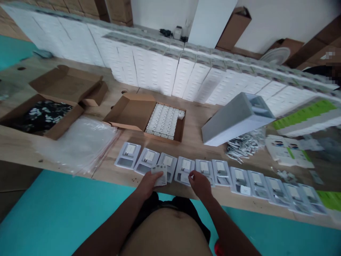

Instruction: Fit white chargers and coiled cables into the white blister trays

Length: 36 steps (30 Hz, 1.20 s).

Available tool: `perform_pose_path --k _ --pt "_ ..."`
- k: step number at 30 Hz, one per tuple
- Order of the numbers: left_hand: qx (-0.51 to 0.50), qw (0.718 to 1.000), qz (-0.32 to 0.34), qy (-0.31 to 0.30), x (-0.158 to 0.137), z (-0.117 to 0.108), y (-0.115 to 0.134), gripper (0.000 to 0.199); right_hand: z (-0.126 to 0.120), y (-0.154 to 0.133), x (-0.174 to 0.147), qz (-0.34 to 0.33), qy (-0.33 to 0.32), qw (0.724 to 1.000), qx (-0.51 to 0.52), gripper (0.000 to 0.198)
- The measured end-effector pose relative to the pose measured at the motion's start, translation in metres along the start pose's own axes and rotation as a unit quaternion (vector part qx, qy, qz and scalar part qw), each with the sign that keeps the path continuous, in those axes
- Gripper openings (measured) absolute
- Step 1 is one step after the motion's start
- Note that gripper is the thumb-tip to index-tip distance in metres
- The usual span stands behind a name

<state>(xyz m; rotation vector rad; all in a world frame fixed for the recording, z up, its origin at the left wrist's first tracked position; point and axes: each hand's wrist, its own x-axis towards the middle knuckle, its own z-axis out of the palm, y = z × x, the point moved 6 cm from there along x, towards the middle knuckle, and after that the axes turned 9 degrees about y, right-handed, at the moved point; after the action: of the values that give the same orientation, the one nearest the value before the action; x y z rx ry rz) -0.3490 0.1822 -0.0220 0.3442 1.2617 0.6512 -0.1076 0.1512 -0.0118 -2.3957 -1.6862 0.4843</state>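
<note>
**Two hands filling a row of white trays at the near bench edge**

Nearest the viewer, two bare forearms reach forward over a teal floor to the near edge of a wooden bench [191, 142]. At that edge, the left hand [149, 183] has its grip closed on a small stack of white cards [160, 174], thumb beneath and fingers wrapped over the top, with the stack resting over the third tray from the left. Just to its right, the right hand [199, 183] has its grip pinched together, fingertips touching the lower part of a white tray [184, 170]; whether it holds a card there is too small to tell.

That tray belongs to a row of white trays [253, 183] lying side by side along the near edge, running right until they blur.

To do this step well, my judgement is that the stack should stay low and close to the row, one piece lifted off at a time and pressed flat into its recess before moving along.

Farther back, an open cardboard box [133, 113] holds packed white parts. Left of it lie clear plastic bags [82, 142] and a box of dark items [39, 115]. To the right sit a grey carton [234, 119] and a tangle of white cables [243, 145]. Farthest away, stacked white boxes [165, 71] form a wall.
</note>
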Motion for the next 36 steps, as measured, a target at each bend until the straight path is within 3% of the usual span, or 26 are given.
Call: perform_pose_path --k 2,5,7,9,12,16,18,20,23,25,27,30,36 --pt "0.018 0.999 0.007 -0.027 -0.002 0.006 0.0 0.046 -0.003 -0.015 -0.009 0.021 -0.003 0.988 0.154 0.018" --pt "0.035 0.996 0.014 -0.079 -0.008 0.02 -0.004 0.046 0.009 -0.049 -0.025 0.027 -0.07 0.919 0.387 0.03" --pt "0.034 0.995 0.013 -0.097 -0.012 0.025 -0.008 0.044 0.019 -0.067 -0.033 0.032 -0.111 0.87 0.48 0.032" --pt "0.019 0.995 0.009 -0.095 -0.016 0.026 -0.011 0.043 0.024 -0.073 -0.038 0.041 -0.117 0.842 0.525 0.027" --pt "-0.007 0.996 0.004 -0.086 -0.024 0.026 -0.012 0.038 0.017 -0.064 -0.041 0.027 -0.067 0.848 0.526 0.018" --pt "-0.023 0.999 -0.029 -0.037 -0.04 0.03 -0.017 0.033 -0.008 -0.053 -0.052 -0.096 0.011 0.899 0.428 0.021" --pt "-0.011 0.998 -0.002 -0.058 -0.05 0.037 -0.019 0.038 -0.017 -0.05 -0.061 -0.149 0.024 0.909 0.389 0.027" --pt "0.033 0.994 0.046 -0.092 -0.058 0.042 -0.022 0.043 -0.019 -0.046 -0.07 -0.161 0.016 0.904 0.396 0.028" --pt "0.12 0.988 0.072 -0.07 -0.061 0.035 -0.035 0.042 -0.009 -0.032 -0.077 -0.065 -0.026 0.878 0.474 0.023" --pt "0.156 0.984 0.074 -0.048 -0.062 0.028 -0.044 0.041 0.004 -0.023 -0.082 0.033 -0.074 0.839 0.538 0.024" --pt "0.184 0.979 0.075 -0.033 -0.064 0.023 -0.049 0.041 0.016 -0.02 -0.089 0.087 -0.131 0.808 0.567 0.028" --pt "0.231 0.97 0.071 -0.001 -0.07 0.021 -0.052 0.033 0.026 -0.021 -0.1 0.099 -0.168 0.804 0.562 0.028" --pt "0.304 0.949 0.087 0.002 -0.071 0.024 -0.043 0.025 0.037 -0.024 -0.112 0.098 -0.119 0.812 0.563 0.024"
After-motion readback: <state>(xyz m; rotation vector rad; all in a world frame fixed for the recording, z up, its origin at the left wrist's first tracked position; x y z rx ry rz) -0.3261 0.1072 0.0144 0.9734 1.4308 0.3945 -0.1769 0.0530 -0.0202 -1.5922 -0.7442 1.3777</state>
